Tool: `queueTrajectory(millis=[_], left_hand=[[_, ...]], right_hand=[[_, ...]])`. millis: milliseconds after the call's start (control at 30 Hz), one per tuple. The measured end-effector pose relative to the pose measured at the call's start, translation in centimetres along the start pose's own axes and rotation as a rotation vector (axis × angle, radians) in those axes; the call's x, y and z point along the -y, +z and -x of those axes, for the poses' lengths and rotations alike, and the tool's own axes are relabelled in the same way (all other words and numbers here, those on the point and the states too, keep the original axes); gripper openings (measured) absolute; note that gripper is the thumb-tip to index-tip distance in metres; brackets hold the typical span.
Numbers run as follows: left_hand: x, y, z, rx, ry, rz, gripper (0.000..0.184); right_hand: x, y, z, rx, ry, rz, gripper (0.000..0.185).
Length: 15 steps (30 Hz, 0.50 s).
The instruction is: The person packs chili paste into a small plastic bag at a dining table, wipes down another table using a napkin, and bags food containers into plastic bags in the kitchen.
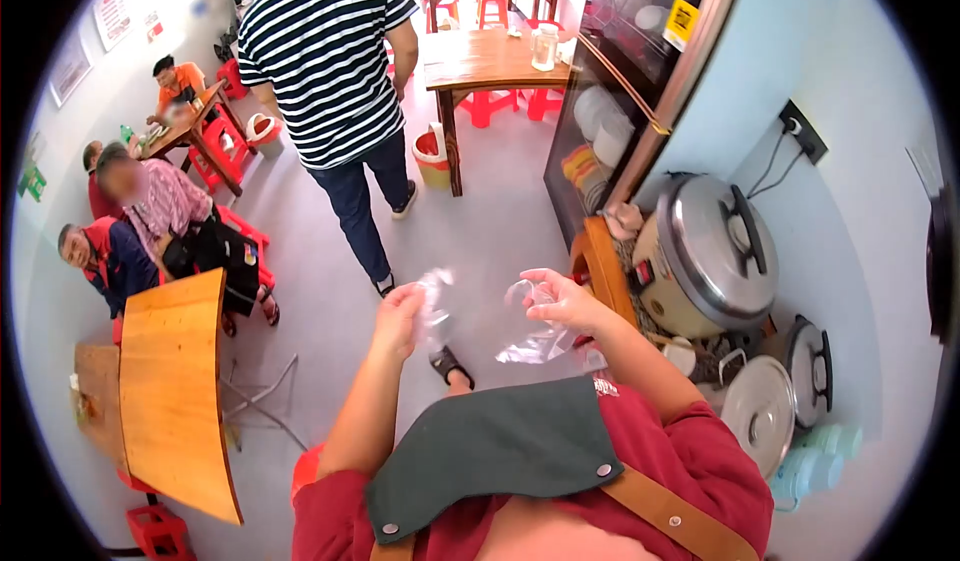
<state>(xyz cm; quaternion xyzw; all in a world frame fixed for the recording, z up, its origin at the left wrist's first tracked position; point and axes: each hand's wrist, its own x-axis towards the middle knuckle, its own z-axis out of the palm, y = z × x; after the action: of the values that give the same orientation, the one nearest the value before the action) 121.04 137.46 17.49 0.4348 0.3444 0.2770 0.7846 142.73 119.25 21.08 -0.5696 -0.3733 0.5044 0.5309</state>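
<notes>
My left hand [402,313] is closed on a crumpled piece of clear plastic [434,306], which hangs beside its fingertips. To the right, my right hand [560,301] has its fingers curled round a second clear plastic piece [538,345] that droops below the hand. The two hands are apart, held out in front of the dark green apron [500,451], with grey floor beneath them. Whether the plastic pieces are bags or gloves, I cannot tell.
A person in a striped shirt [325,56] stands ahead, back turned. Several people sit at the left, near a wooden table [172,381]. At the right are a large cooker [705,256], a round lid [758,411] and a glass-door cabinet [625,71]. Another table [480,61] stands ahead.
</notes>
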Motion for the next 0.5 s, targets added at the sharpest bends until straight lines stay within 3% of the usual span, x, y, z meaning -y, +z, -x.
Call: queueTrajectory(millis=[33,67,100,133,200,233,267,333,400,467,500], left_hand=[[-0.1,-1.2,-3.2,0.005,-0.004,-0.002,0.018],[-0.7,-2.3,-6.4,-0.124,0.034,0.019,0.010],[-1.9,-3.2,-9.9,-0.246,0.080,0.037,0.015],[-3.3,-3.7,-13.2,-0.230,0.077,0.033,0.015],[-4.9,-3.8,-18.5,-0.439,0.423,-0.945,0.032],[-6.0,-3.2,-20.7,-0.444,0.559,-1.043,0.039],[-5.9,-3.3,-23.0,-0.437,0.558,-1.040,0.039],[-6.9,-2.6,-27.3,0.002,0.721,-1.304,0.027],[-7.2,1.0,-31.8,0.213,0.530,-1.055,0.020],[-9.0,5.5,-35.1,0.470,0.271,-0.777,0.028],[-9.4,7.6,-37.0,0.476,0.269,-0.779,0.028]], right_hand=[[-0.5,-1.1,-2.6,-0.006,0.001,-0.002,0.047],[-1.1,-2.5,-5.4,-0.065,-0.005,0.095,0.043],[-1.0,-3.6,-8.4,-0.130,-0.018,0.193,0.039],[-0.5,-4.6,-11.2,-0.146,-0.020,0.192,0.039],[0.7,-6.9,-15.4,-0.483,0.164,-0.058,0.033],[1.4,-7.8,-17.5,-0.588,0.116,-0.040,0.030],[1.7,-8.7,-19.4,-0.595,0.117,-0.038,0.030],[3.2,-10.1,-22.9,-0.655,-0.006,-0.185,0.033],[4.1,-11.4,-26.5,-0.597,-0.062,-0.208,0.038],[5.4,-13.0,-29.9,-0.475,-0.156,-0.232,0.049],[6.6,-13.3,-31.7,-0.425,-0.137,-0.271,0.054]])
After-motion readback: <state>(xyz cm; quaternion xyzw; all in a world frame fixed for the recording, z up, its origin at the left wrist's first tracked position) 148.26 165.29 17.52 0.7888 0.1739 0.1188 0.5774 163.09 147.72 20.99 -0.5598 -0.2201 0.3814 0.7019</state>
